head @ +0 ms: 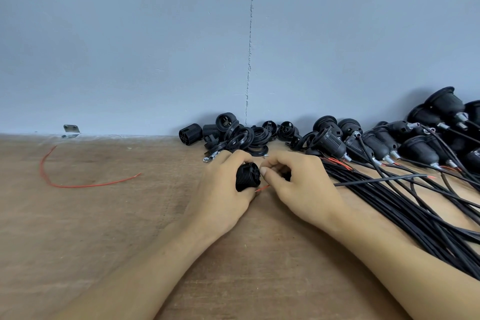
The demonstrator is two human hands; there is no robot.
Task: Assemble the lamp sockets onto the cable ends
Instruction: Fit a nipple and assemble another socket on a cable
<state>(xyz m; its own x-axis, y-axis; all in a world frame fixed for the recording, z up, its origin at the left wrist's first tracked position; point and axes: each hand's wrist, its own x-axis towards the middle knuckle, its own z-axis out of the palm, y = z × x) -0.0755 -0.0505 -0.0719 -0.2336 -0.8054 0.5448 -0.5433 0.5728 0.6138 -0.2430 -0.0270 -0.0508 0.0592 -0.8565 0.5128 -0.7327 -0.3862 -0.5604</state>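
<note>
My left hand grips a black ribbed lamp socket just above the wooden table. My right hand sits close against it, fingers curled and pinching a small black part at the socket's open end; what lies under the fingers is mostly hidden. A thin red wire tip pokes out between the two hands. A thick bundle of black cables runs from under my right forearm toward the right.
Loose black sockets and rings lie piled against the grey wall. Sockets fitted on cables are heaped at the right. A loose red wire curves on the wooden table at left. A metal bracket is at the wall.
</note>
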